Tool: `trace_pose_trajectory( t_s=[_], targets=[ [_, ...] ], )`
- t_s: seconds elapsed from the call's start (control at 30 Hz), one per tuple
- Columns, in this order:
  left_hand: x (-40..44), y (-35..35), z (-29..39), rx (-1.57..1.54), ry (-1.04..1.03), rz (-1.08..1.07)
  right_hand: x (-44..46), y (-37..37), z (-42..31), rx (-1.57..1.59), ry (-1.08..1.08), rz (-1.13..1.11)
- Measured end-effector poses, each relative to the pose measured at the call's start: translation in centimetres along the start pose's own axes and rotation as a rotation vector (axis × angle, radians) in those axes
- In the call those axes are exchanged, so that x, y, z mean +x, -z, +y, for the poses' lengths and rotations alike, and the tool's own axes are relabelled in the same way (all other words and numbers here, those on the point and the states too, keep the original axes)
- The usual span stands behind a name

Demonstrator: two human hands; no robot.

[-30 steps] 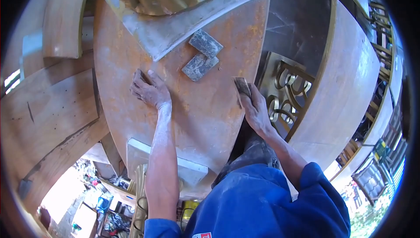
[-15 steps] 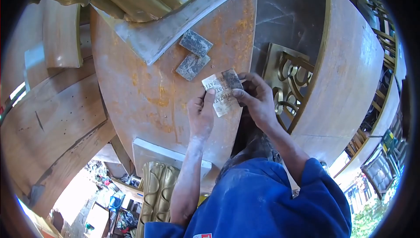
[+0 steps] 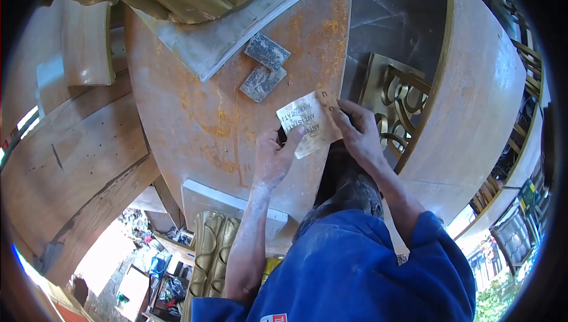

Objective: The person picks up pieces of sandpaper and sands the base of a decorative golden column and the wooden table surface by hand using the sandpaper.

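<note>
A piece of sandpaper (image 3: 309, 122), its pale printed back facing up, is held between both hands above the rust-stained board (image 3: 236, 138). My left hand (image 3: 277, 155) pinches its lower left part, with the thumb on top. At its right edge, my right hand (image 3: 358, 134) grips it with thumb and fingers. Two dark, dusty blocks lie on the board beyond the hands; the upper block (image 3: 267, 51) overlaps the lower block (image 3: 262, 83).
A gold fluted piece on a grey-white base (image 3: 207, 56) stands at the far end. A white slab (image 3: 234, 201) and gold moulding (image 3: 208, 251) are near the body. Curved wooden panels (image 3: 473, 97) stand at right, with gold scrollwork (image 3: 397, 100) beside them.
My left hand has come across from the board's left to hold the sandpaper with my right. The sandpaper's folded dark part has been opened out, showing more of the printed back.
</note>
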State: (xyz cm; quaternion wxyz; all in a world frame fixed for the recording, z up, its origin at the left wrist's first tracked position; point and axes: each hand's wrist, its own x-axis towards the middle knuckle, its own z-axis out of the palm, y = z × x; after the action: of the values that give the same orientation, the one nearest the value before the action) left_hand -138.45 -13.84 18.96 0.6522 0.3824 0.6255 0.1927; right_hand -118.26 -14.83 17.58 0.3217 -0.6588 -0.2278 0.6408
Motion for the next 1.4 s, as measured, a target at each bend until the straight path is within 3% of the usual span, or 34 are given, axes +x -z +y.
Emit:
trace_pose_trajectory(
  t_s=[0.03, 0.17, 0.2, 0.33, 0.37, 0.5, 0.53, 0.67, 0.87, 1.0, 1.03, 1.17, 1.23, 1.27, 1.33, 1.4],
  targets=[
    [0.0, 0.1, 0.0, 0.002, 0.003, 0.002, 0.0, 0.5, 0.1, 0.002, -0.003, -0.002],
    [0.7, 0.2, -0.3, -0.122, -0.236, -0.148, 0.8, 2.7, 0.6, -0.035, 0.253, -0.434],
    [0.6, 0.1, 0.1, -0.121, -0.235, -0.146, 0.7, 2.7, 0.7, -0.033, 0.252, -0.436],
    [-0.3, -0.6, 2.3, -0.955, 0.295, -0.087, 0.0, 3.0, 1.0, -0.059, 0.567, -0.261],
    [-0.4, -0.7, 2.4, -0.954, 0.296, -0.085, 0.1, 3.2, 1.1, -0.057, 0.565, -0.262],
    [-1.1, -1.1, 2.4, -0.289, 0.018, -0.019, 0.0, 4.0, 1.7, -0.251, 0.650, -0.368],
    [-1.0, -1.0, 2.4, -0.288, 0.016, -0.017, 0.1, 3.8, 1.4, -0.250, 0.653, -0.370],
    [-0.6, -0.4, 2.2, -0.171, 0.008, 0.057, -0.7, 3.1, -0.1, 0.495, 0.066, -0.386],
    [-0.5, -0.9, 2.4, -0.139, 0.130, -0.130, 0.2, 2.9, 1.0, -0.012, 0.035, -0.373],
    [-0.2, -2.6, 1.8, -0.506, 0.034, 0.085, -1.2, -0.5, 0.9, 0.694, -0.055, -0.056],
    [-0.3, -2.4, 1.6, -0.506, 0.030, 0.086, -1.4, -0.5, 1.2, 0.694, -0.052, -0.059],
    [-0.4, -1.5, 1.2, -0.149, 0.150, -0.116, -0.8, 0.8, 1.7, 0.239, -0.015, -0.145],
    [0.3, -1.6, 0.9, -0.274, 0.102, -0.057, 0.0, 1.5, 0.8, -0.112, -0.059, -0.371],
    [0.4, -1.8, 0.7, -0.404, 0.082, -0.006, -0.7, 0.9, 0.8, -0.113, -0.054, -0.369],
    [1.0, -2.5, 0.2, -0.670, 0.040, 0.088, -1.8, -0.9, 1.1, 0.559, -0.055, -0.270],
    [1.5, -2.9, -0.1, -0.684, 0.050, 0.094, -1.2, -1.3, 1.3, 0.677, -0.024, -0.352]
  ],
)
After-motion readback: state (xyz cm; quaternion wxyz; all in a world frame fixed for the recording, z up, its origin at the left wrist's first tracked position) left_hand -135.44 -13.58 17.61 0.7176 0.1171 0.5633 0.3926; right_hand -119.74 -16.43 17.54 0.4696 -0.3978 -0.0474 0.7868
